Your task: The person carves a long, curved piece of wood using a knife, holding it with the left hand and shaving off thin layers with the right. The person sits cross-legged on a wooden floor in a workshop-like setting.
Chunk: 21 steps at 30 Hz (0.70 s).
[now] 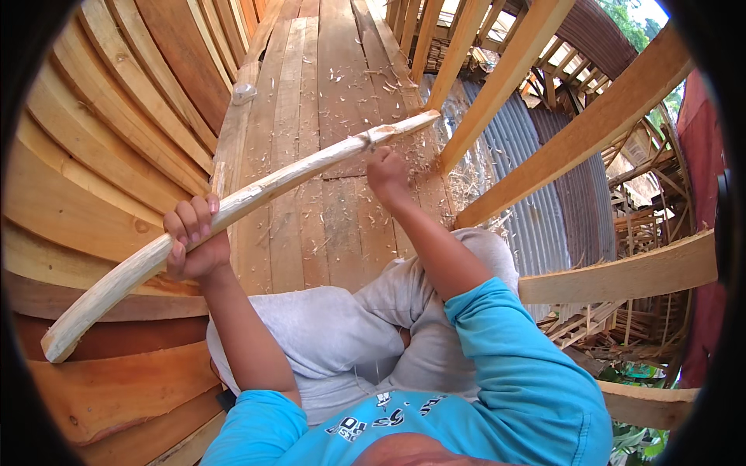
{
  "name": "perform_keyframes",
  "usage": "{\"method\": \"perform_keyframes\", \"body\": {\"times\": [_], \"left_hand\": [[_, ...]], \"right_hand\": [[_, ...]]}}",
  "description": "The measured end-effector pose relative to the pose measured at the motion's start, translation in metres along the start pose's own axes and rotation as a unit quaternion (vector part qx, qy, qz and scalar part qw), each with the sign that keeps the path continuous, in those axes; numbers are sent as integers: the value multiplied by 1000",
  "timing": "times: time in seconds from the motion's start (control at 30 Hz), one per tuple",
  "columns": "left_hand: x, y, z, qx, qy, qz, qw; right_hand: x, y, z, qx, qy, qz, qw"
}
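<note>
1. A wall of curved timber planks [101, 155] rises to the left of the left hand, running both ahead of it and back behind it.
2. A plank floor [339, 217] lies below both hands and stretches away ahead of them.
3. Corrugated metal sheets [524, 179] lie to the right of the right hand, beyond a row of slanting timber posts [575, 135].
4. The person's legs, in light grey trousers [311, 330], are folded between the hands and the body.
5. A pale, slightly bowed wooden pole [287, 177] runs slantwise across both hands. Its thicker near end sticks out left of the left hand; its far end reaches a little past the right hand.
6. The left hand [198, 237] is wrapped round the pole, with fingers over the top and thumb on the near side.
7. The right hand [386, 171] is curled into a fist close against the pole near its far end; what lies inside the fist cannot be told.
8. A small clear lump [244, 94] sits on the floor edge, ahead of the left hand.
9. Wood shavings [468, 186] are scattered ahead of, below and to the right of the right hand.
</note>
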<state>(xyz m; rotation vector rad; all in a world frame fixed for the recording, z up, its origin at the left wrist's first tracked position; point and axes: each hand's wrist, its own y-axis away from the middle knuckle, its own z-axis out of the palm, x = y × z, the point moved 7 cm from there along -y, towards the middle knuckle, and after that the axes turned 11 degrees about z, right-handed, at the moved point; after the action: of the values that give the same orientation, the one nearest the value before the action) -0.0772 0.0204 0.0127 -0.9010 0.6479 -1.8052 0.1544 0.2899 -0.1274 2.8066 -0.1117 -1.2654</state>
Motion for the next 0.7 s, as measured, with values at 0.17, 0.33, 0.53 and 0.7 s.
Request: {"method": "perform_keyframes", "body": {"times": [0.17, 0.33, 0.53, 0.7], "left_hand": [[2, 2, 4, 21, -12, -2, 1000], [-2, 0, 8, 54, -12, -9, 998], [5, 3, 0, 82, -23, -7, 996], [-3, 2, 4, 88, -13, -11, 996]], "right_hand": [[-7, -2, -4, 3, 54, -64, 996], [-3, -1, -9, 7, 5, 5, 1000], [-57, 51, -19, -93, 110, -59, 988], [8, -31, -31, 31, 70, 11, 997]]}}
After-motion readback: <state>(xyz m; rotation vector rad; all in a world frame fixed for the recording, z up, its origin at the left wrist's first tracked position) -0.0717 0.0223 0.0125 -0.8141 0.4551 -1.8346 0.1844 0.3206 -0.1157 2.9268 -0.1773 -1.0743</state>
